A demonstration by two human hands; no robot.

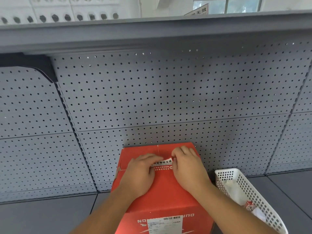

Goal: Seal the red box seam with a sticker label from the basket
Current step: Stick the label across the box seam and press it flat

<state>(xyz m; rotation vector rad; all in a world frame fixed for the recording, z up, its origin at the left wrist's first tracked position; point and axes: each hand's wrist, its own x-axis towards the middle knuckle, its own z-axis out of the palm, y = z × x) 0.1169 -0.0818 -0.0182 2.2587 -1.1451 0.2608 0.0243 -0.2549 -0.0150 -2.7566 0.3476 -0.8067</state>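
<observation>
A red cardboard box (pixel 162 188) stands on the grey shelf, its top flaps closed with the seam running away from me. A white sticker label (pixel 163 162) with black characters lies across the seam on the box top. My left hand (pixel 140 173) rests flat on the box, its fingertips on the label's left end. My right hand (pixel 187 166) has its fingers curled on the label's right end, which is slightly lifted. A white plastic basket (pixel 268 215) holding more labels and paper stands to the right of the box.
A grey pegboard back wall (pixel 168 98) rises just behind the box. An upper shelf (pixel 152 34) overhangs the space. A shipping label (pixel 164 225) is stuck on the box's near side. The grey shelf surface (pixel 42 215) stretches to the left.
</observation>
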